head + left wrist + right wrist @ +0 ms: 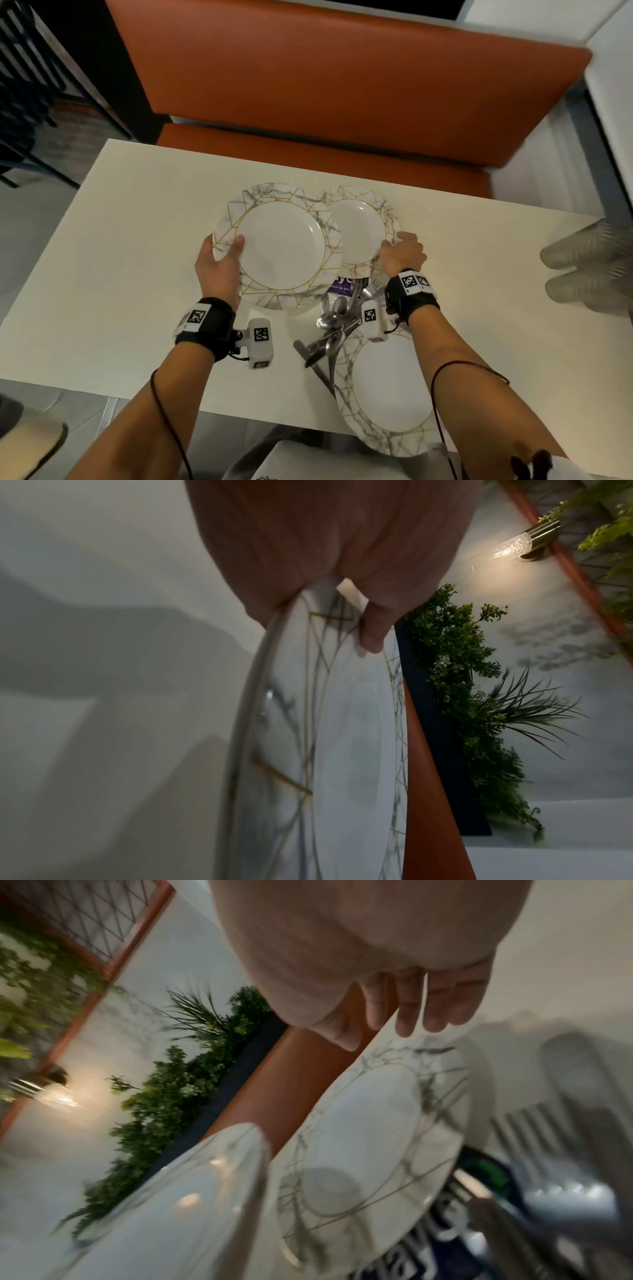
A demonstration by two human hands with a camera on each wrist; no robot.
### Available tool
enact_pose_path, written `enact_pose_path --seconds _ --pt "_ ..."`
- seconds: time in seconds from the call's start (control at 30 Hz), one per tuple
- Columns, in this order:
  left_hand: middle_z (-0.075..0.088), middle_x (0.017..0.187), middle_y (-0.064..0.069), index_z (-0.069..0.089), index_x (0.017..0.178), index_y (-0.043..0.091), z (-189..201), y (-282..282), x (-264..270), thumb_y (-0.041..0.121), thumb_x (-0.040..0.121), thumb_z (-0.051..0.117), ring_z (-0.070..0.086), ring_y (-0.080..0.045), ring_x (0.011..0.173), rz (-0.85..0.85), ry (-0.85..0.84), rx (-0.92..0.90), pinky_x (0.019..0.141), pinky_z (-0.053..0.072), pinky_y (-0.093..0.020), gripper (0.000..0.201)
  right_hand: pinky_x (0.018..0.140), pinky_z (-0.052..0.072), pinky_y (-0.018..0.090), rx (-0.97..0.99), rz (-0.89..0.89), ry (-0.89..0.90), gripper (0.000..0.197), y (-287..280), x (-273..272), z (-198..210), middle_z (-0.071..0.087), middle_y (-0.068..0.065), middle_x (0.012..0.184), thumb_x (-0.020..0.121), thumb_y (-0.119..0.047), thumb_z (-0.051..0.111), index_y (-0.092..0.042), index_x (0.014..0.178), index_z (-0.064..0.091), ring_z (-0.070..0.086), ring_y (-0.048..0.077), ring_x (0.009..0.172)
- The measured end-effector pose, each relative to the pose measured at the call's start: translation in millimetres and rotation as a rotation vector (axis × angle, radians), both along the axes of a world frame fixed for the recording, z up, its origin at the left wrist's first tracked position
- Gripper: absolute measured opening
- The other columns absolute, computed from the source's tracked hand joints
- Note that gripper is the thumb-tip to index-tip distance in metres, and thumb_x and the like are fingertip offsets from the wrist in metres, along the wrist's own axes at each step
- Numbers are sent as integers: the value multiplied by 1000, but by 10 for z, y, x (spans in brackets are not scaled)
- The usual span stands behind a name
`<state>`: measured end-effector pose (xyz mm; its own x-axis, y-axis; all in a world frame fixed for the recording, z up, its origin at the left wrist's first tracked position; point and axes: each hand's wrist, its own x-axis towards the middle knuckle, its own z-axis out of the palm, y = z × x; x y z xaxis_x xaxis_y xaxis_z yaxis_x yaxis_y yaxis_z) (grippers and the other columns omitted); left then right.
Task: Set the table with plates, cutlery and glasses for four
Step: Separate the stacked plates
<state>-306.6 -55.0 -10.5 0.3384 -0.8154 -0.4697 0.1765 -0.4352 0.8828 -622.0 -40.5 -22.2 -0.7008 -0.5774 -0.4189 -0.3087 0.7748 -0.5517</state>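
On the white table (120, 274), my left hand (222, 251) grips the left rim of a marble-and-gold plate (284, 246), its thumb (371, 634) on top. That plate is lifted and overlaps a second matching plate (363, 229) behind it. My right hand (402, 250) is at this second plate's right rim; its fingers (411, 1015) hang relaxed just above the rim (394, 1047) and grip nothing. A third plate (387, 394) lies at the near edge. A pile of forks and spoons (334, 325) rests beside and partly on it. Clear cups (589, 270) lie at the far right.
A purple packet (342, 287) lies under the cutlery and plates. An orange bench (342, 85) runs along the table's far side. The third plate overhangs the near table edge. Plants and a wall lamp (514, 547) show in the wrist views.
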Motion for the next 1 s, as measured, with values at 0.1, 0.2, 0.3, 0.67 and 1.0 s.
enact_pose_path --seconds 0.1,0.2,0.3,0.67,1.0 --pt "70 135 1 60 142 22 -29 -44 23 52 66 93 67 -19 124 17 -12 -31 105 54 -45 88 104 43 49 213 -14 -23 59 -69 -238 -229 57 16 135 85 -42 61 -11 133 49 50 39 124" --pt "74 127 -1 65 136 18 -9 -73 25 33 79 87 69 -20 120 2 3 -83 106 54 -46 62 97 52 48 214 7 -93 44 -136 -397 -457 70 13 111 77 -42 65 -9 106 63 64 36 101" --pt "77 121 -5 71 126 17 18 -77 37 23 85 84 72 -25 116 2 42 -107 103 55 -50 44 78 52 35 152 25 -104 23 -170 -388 -315 69 9 87 85 -29 66 -9 77 60 62 28 74" --pt "78 115 -2 72 122 17 186 -25 143 19 92 77 74 -22 110 19 -42 -202 101 57 -48 31 82 40 25 -407 -82 63 32 -175 -715 513 65 9 118 104 -25 45 -7 124 64 59 24 106" --pt "76 124 -1 67 134 18 280 169 118 42 95 73 71 -21 118 -182 67 -155 102 56 -44 46 62 46 15 -544 170 -154 22 48 -379 775 67 -6 87 101 -21 50 -17 105 71 60 4 71"
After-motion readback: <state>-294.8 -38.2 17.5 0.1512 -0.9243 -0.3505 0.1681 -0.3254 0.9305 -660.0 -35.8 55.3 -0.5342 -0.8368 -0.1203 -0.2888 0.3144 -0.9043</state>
